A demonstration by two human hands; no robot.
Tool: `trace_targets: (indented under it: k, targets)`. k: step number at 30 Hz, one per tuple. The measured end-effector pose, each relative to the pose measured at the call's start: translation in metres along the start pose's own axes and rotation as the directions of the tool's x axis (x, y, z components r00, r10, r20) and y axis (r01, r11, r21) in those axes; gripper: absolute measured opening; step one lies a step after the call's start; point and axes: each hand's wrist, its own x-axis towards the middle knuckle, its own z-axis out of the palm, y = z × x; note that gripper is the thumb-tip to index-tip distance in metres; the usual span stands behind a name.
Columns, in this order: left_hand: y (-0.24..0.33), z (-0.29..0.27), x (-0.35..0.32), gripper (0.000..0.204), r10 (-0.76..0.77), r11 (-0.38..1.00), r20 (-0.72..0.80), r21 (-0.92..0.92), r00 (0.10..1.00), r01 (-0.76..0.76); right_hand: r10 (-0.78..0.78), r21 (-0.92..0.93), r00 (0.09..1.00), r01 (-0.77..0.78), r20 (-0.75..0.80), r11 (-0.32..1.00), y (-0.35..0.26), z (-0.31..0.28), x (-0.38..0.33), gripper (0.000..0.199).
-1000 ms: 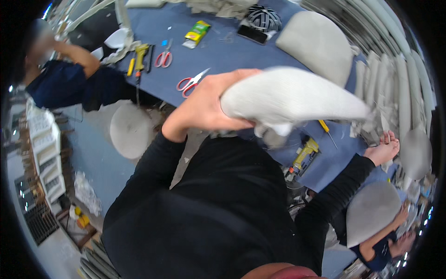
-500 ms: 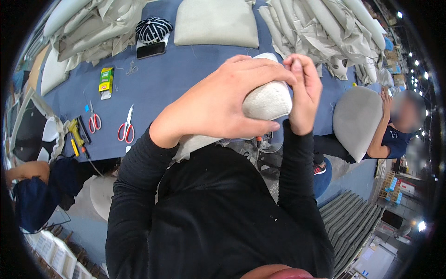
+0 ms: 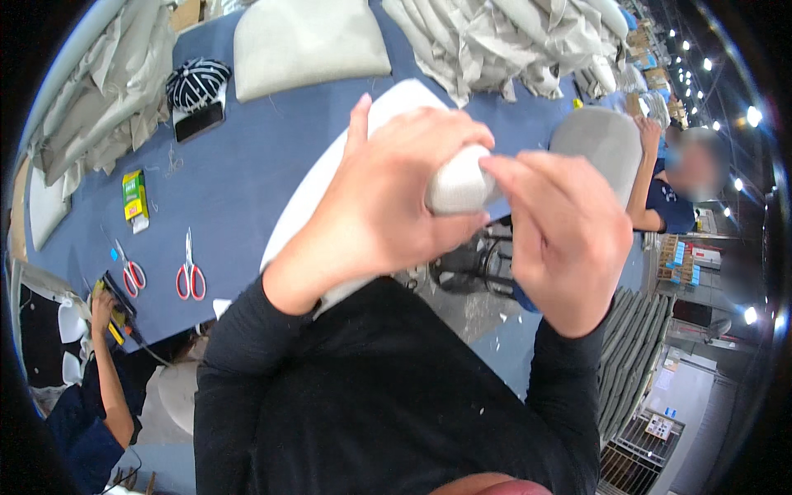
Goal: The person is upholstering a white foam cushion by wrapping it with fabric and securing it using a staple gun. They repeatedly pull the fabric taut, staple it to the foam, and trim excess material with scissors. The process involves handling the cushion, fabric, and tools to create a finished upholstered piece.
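Observation:
A long padded panel [image 3: 464, 183], covered in cream fabric, runs up from my lap with its rounded end facing right. My left hand [image 3: 384, 190] is wrapped over that end, fingers across the top and thumb along the lower side, gripping it. At the tip of the panel my right hand [image 3: 569, 235] is closed in a pinch, its fingertips touching or very near the fabric. Whatever those fingertips hold, if anything, is too small to see.
On the blue-topped table [image 3: 239, 181] are two red-handled scissors [image 3: 190, 276], a green-yellow box [image 3: 134, 198], a phone [image 3: 200, 122] and a patterned cap [image 3: 198, 82]. A cream cushion [image 3: 309, 49] and fabric heaps [image 3: 511, 41] lie behind. Co-workers sit left and right, one holding a grey cushion [image 3: 598, 148].
My right hand has moved right and nearer, now pinching at the panel's tip. The panel has turned, showing more of its length. My view has shifted right; the left co-worker's hand now grips a yellow-black tool.

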Motion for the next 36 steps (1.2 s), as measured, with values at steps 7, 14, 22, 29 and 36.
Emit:
trace_targets:
  k: [7,14,22,29,36]
  targets:
    - [0.001,0.01,0.002,0.063,0.004,1.0,-0.033,0.031,0.999,-0.003,0.06,-0.018,0.998,-0.06,-0.006,0.998,-0.001,0.001,-0.003,0.038]
    - [0.003,0.01,0.006,0.064,-0.008,1.0,-0.009,0.023,1.0,0.008,0.1,0.003,0.994,-0.1,0.033,0.995,0.0,-0.002,-0.005,0.039]
    - [0.006,0.016,0.008,0.063,-0.01,0.999,-0.032,0.041,0.999,0.011,0.227,-0.069,0.961,-0.219,0.156,0.973,-0.016,-0.021,0.01,0.025]
    - [0.004,0.024,0.012,0.062,0.018,0.999,-0.023,-0.028,1.0,-0.019,0.275,-0.13,0.925,-0.248,0.262,0.96,-0.014,-0.025,0.015,0.016]
    - [0.004,0.032,0.01,0.063,0.057,0.997,-0.043,-0.057,0.997,-0.059,0.289,0.119,0.941,-0.312,0.175,0.943,0.005,-0.012,0.0,0.007]
